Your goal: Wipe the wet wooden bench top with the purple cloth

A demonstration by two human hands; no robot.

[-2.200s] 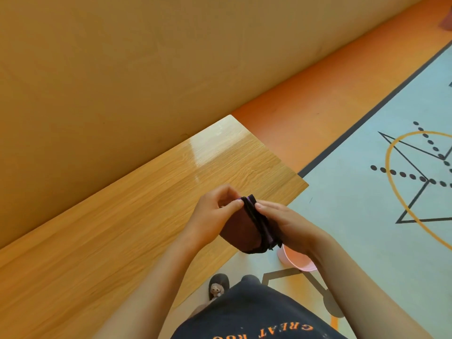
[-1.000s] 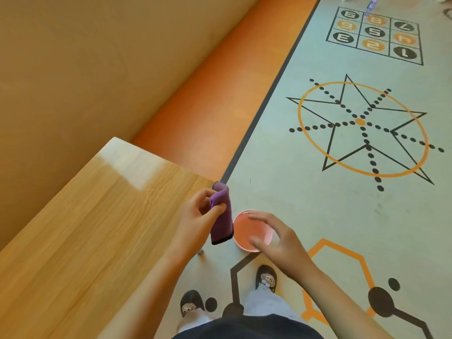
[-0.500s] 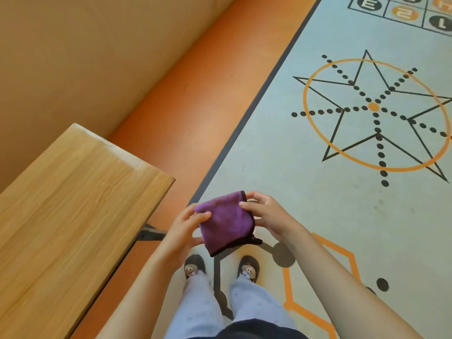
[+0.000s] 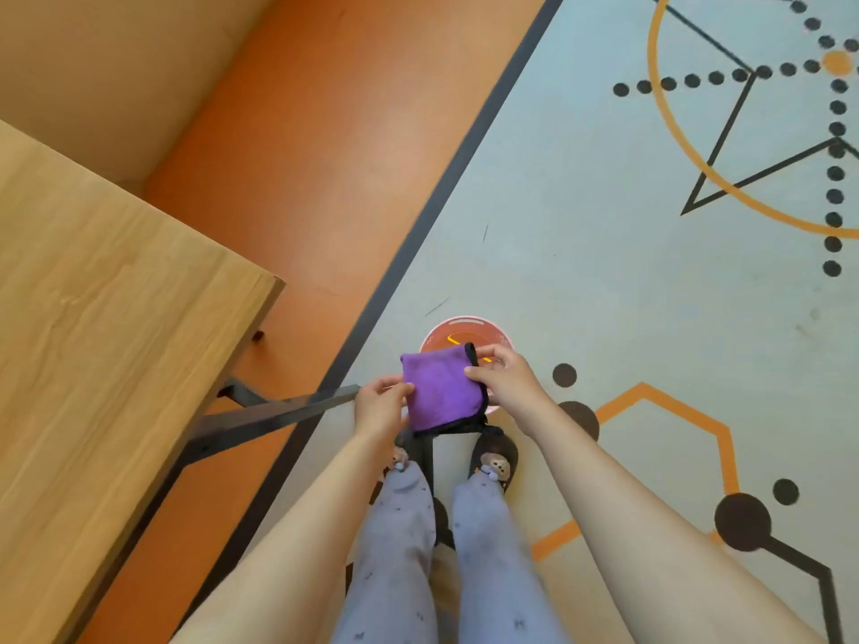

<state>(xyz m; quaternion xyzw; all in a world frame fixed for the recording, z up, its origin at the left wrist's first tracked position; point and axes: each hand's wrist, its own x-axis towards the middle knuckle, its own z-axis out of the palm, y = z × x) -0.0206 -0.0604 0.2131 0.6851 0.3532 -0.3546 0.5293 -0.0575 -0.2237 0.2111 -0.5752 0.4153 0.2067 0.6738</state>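
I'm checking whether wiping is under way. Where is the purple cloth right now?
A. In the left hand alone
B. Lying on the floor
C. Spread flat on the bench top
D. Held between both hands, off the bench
D: the left hand and right hand each pinch a side of the purple cloth, clear of the wooden bench and overlapping the pink basin in the view.

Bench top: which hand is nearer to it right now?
Left. The left hand pinches the purple cloth's bench-side edge, clear of the wooden bench top; the right hand pinches the cloth's far edge, over the pink basin.
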